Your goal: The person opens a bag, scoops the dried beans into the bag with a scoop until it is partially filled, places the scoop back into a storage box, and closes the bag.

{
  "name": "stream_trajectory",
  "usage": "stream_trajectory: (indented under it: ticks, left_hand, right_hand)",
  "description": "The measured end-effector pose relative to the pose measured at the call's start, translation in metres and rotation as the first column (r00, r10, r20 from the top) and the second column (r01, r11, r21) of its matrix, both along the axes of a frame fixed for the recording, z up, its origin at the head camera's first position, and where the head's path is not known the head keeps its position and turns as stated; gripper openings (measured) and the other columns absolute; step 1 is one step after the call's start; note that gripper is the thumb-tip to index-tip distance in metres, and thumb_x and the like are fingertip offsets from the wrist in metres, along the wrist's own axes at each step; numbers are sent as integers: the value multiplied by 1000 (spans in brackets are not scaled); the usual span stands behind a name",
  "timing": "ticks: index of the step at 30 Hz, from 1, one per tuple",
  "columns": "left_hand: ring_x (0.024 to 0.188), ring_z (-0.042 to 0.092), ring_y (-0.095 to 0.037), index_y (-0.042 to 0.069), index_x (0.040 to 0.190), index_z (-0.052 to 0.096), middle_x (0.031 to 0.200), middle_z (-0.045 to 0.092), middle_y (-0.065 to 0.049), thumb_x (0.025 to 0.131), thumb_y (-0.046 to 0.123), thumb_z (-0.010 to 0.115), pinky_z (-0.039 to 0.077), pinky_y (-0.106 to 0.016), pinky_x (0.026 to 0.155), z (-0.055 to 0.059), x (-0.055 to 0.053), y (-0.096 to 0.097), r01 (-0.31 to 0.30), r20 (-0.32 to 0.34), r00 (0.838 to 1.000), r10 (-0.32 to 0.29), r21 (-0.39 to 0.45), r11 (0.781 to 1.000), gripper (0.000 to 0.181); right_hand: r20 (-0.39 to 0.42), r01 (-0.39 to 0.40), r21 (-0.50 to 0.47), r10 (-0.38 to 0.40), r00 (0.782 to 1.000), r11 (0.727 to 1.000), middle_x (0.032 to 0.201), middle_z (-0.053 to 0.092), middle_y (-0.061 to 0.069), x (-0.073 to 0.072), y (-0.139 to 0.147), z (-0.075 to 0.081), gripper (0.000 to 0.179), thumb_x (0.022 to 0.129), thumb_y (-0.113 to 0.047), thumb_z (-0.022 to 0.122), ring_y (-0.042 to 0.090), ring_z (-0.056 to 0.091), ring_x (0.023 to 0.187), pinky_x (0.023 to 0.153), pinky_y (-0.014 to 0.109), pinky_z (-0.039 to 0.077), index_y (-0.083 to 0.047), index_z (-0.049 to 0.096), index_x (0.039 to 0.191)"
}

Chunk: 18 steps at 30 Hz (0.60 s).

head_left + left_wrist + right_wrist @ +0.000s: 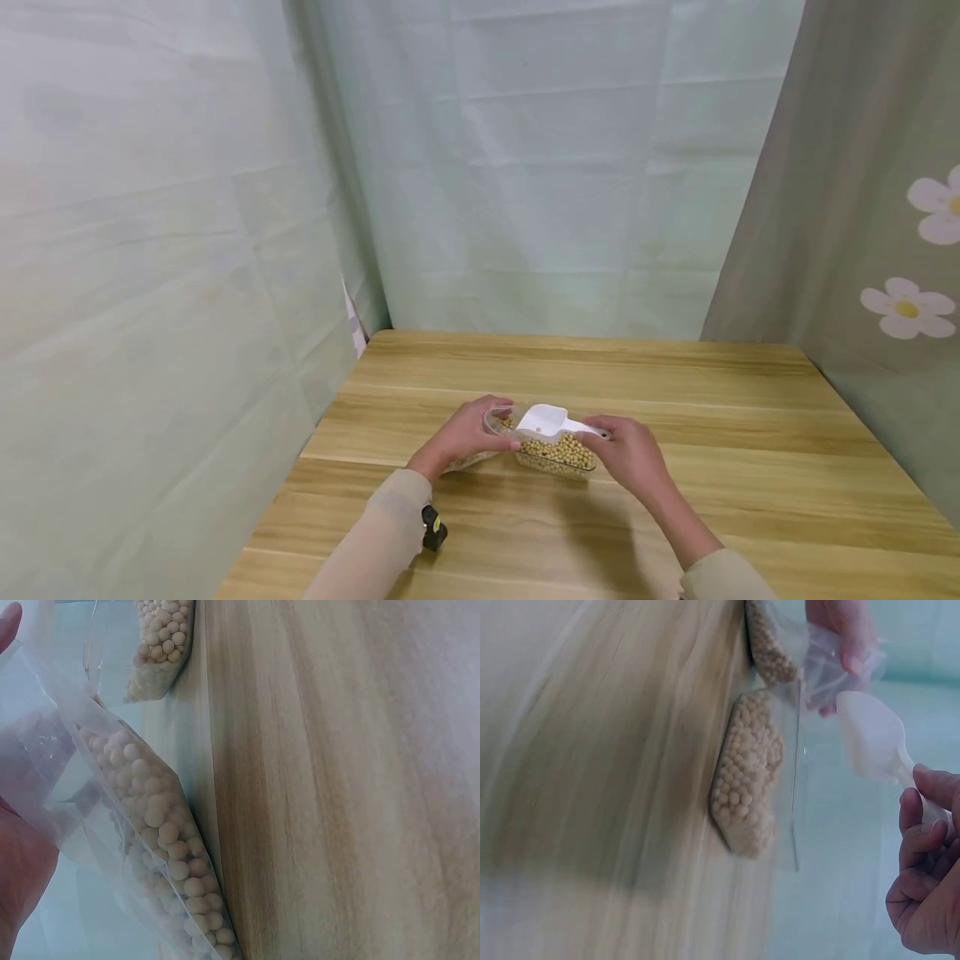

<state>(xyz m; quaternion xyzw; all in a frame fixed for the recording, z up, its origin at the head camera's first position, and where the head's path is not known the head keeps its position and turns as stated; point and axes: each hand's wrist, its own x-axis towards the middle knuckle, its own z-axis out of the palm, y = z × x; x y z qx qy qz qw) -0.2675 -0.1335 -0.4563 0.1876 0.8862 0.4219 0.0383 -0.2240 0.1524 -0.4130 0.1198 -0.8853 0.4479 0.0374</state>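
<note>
Pale curtains [555,167] behind wooden table [517,542]; lower centre of frame, left hand [467,433] grips clear bag [139,862] by its mouth, right hand [630,454] pinches white scoop [543,419] above tub [557,470] of beans [742,769]. Scooping, seemingly; next move calls for level scoop, steady bag.

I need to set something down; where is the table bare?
Bare wood on the table runs from the right hand to the right edge, and from the scoop back to the far curtain. It is crowded where the left hand holds the bag of beans beside the container, under the scoop.
</note>
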Motion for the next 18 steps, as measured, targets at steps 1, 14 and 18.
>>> stream_trajectory:
  ticks: [1, 14, 18]
  left_hand:
    - [120, 58, -25, 2, 143, 50, 131, 63, -11, 78, 38, 84, 46, -43, 99, 0, 0, 0, 3, 1, 1000, -3, 1, 1000, 81]
    - [120, 57, -24, 6, 143, 52, 130, 63, -8, 78, 39, 84, 45, -43, 100, 1, 1, 0, -10, 6, 1000, 10, -15, 1000, 79]
    - [120, 57, -24, 5, 142, 52, 129, 64, -9, 77, 38, 85, 45, -43, 101, 2, 2, 2, -8, 7, 1000, 8, -2, 1000, 79]
  right_hand:
    - [14, 6, -16, -6, 1000, 1000, 96, 73, 6, 0, 4, -1, 29, 90, -24, 74, 15, 57, 71, 58, 32, 45, -4, 75, 111]
    - [62, 40, 107, -46, 997, 993, 92, 73, 5, 5, 29, -28, 25, 90, -24, 73, 15, 57, 72, 59, 35, 44, -4, 76, 106]
    - [32, 32, 181, -39, 999, 983, 91, 74, 4, 5, 20, -27, 21, 89, -23, 72, 15, 60, 74, 57, 35, 45, -8, 78, 103]
